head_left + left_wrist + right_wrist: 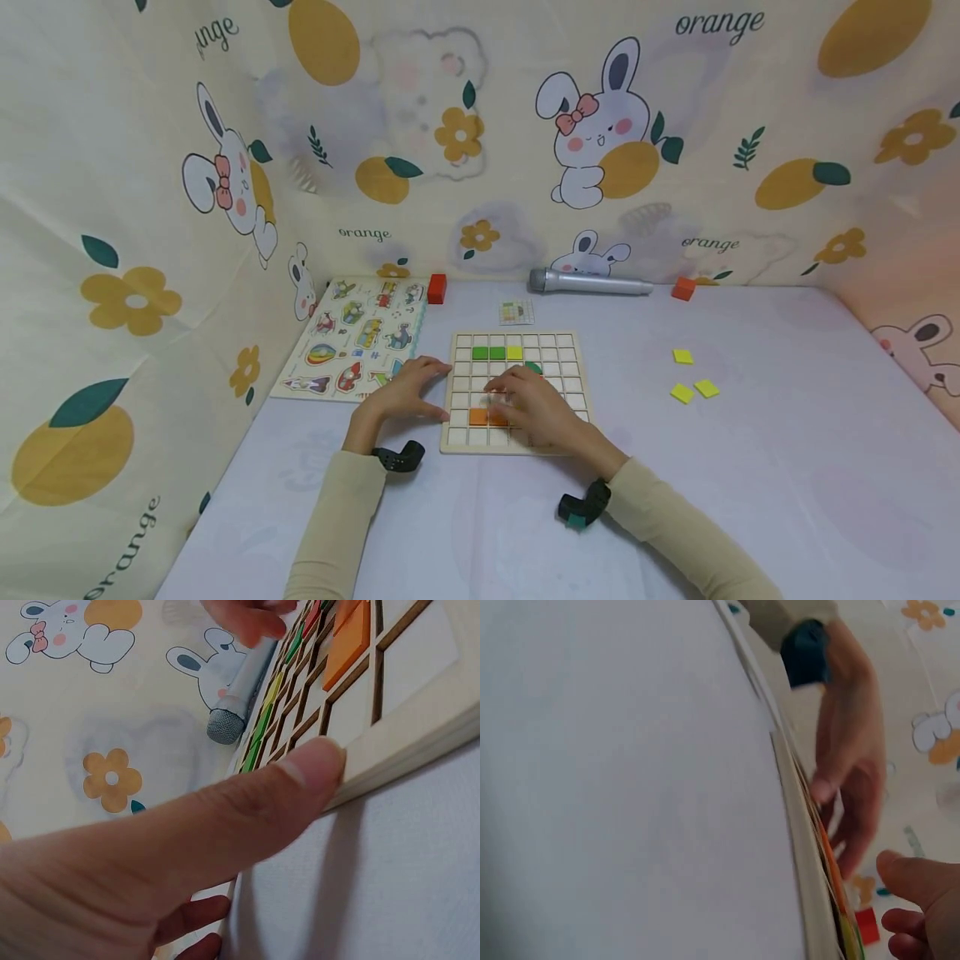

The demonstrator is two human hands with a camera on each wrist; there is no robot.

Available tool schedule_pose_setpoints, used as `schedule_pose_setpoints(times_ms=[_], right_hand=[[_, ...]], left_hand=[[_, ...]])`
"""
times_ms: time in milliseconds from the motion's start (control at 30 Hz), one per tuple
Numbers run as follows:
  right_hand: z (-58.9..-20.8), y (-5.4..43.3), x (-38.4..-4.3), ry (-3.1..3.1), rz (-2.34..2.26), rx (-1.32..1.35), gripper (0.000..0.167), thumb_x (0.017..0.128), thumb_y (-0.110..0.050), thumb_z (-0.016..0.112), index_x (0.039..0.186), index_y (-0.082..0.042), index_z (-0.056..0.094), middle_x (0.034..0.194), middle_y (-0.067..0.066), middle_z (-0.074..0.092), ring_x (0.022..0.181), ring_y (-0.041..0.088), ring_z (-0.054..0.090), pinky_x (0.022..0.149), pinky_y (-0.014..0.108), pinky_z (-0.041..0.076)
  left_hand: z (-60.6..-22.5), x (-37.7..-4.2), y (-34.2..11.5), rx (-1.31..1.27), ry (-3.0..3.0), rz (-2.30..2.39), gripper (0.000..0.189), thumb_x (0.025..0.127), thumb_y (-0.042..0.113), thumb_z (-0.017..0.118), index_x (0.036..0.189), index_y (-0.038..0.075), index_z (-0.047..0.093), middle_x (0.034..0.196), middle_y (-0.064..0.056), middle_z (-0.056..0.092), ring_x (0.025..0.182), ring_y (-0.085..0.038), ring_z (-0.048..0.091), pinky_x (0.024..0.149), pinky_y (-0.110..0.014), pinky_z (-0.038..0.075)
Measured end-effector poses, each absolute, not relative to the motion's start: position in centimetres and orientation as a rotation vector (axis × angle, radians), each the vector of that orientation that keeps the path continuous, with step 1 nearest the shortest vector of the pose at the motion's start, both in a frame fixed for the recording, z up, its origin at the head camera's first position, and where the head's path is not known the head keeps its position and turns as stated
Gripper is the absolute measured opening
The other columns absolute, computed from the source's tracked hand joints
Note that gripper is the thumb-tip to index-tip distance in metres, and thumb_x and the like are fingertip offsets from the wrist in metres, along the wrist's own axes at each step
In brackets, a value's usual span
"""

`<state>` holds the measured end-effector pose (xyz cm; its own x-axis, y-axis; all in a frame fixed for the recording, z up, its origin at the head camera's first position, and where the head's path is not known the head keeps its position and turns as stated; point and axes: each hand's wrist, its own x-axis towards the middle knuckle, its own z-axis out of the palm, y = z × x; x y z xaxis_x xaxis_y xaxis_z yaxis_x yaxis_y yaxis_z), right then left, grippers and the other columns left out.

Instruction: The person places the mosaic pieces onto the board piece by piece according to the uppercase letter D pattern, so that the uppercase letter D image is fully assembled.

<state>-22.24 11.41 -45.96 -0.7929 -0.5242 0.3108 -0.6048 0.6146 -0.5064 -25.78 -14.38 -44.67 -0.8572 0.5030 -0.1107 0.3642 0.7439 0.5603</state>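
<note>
Tiles (pixel 682 357), three yellow, lie clear of one board (pixel 458 436) the left hand (pixel 401 393) touches.

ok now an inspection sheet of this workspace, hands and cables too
Surface: white tabletop
Job's things: square pale wood grid board holding green tiles, a yellow tile and orange tiles; three square yellow tiles at right
Clutter: grey microphone, two red blocks, white rectangular picture board, small patterned card
Hands: left hand touches the grid board's left edge; right hand hovers over it, nothing seen held
Cables: nothing seen
Surroundings: cream rabbit-and-orange-print backdrop
</note>
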Motion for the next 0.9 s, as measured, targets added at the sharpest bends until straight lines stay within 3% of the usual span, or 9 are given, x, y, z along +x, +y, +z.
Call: schedule_pose_setpoints(times_ms=[133,467,900], right_hand=[[-45.4,12.9,-22.6,-2.685,1.000,0.925,0.034,0.087,-0.031,0.065,0.116,-0.013,0.062,0.110,0.000,0.059,0.094,0.016,0.052,0.080,0.033,0.049],[-44.9,17.2,-23.6,-2.635,1.033,0.849,0.037,0.084,-0.021,0.070,0.116,-0.006,0.062,0.112,0.008,0.059,0.101,0.025,0.056,0.083,0.040,0.051],[-44.6,24.3,-24.2,-2.701,0.909,0.557,0.035,0.085,-0.017,0.069,0.118,-0.009,0.061,0.113,0.010,0.060,0.100,0.026,0.054,0.082,0.045,0.049]], left_hand=[[-44.7,-25.8,-14.3,0.687,2.690,0.780,0.082,0.069,0.032,0.082,0.139,0.012,0.044,0.143,-0.011,0.037,0.134,-0.030,0.028,0.110,-0.047,0.027],[-44.7,-25.8,-14.3,0.668,2.693,0.776,0.082,0.069,0.033,0.082,0.139,0.013,0.044,0.143,-0.010,0.037,0.134,-0.029,0.028,0.110,-0.047,0.027],[-44.8,-25.9,-14.4,0.654,2.685,0.775,0.082,0.069,0.033,0.082,0.139,0.014,0.044,0.144,-0.010,0.036,0.134,-0.029,0.028,0.110,-0.047,0.027]])
